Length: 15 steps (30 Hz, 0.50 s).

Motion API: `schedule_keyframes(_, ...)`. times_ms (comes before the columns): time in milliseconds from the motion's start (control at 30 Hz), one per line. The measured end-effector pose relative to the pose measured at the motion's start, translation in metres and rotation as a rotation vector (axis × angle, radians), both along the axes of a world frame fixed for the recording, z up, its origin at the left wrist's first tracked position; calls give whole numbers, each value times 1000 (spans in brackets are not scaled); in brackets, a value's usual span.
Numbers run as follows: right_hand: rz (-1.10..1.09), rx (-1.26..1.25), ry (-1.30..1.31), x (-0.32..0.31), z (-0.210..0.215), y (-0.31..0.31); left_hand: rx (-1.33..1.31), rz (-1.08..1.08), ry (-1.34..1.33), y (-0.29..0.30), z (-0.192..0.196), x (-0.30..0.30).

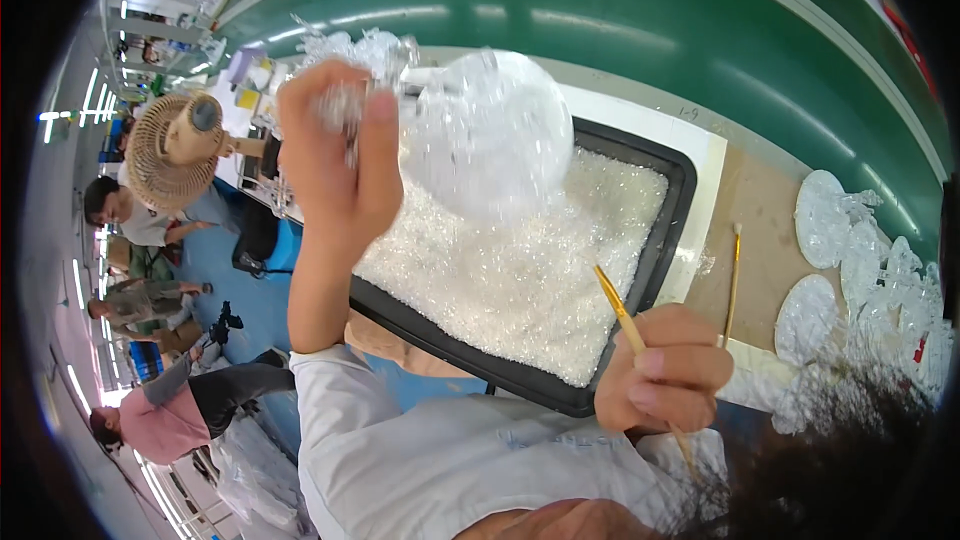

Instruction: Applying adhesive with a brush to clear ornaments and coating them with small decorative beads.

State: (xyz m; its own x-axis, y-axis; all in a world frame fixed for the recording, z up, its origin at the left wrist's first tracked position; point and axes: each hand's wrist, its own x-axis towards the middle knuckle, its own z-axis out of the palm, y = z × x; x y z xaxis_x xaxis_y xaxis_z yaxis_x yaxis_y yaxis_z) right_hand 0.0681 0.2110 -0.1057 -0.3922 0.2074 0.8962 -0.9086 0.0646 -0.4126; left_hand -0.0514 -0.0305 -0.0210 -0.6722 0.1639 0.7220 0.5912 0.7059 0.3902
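My left hand (345,155) is raised over the tray's left part, fingers closed round the narrow end of a clear ornament with a round disc (500,140). Motion smears the ornament, so its finer shape cannot be made out. Under it, a black tray (682,205) holds a bed of sparkling white glitter (500,305). By the tray's near right corner, my right hand (675,370) grips a thin paintbrush (618,312), its yellowish tip pointing up and left over the glitter.
A second brush (737,270) lies on a brown board (755,190) right of the tray. Several clear ornaments with round discs (822,218) stand farther right. A green conveyor belt (600,15) runs behind. At left are a beige fan (170,155) and several people.
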Motion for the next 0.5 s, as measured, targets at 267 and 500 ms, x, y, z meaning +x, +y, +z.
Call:
schedule_keyframes(267, -50, -63, -130, -2, 12, -6, -56, 82, -123, 28, -10, -165)
schedule_keyframes(500, -27, -99, -135, -9, 13, -6, -357, 161, -360, 32, -78, -233)
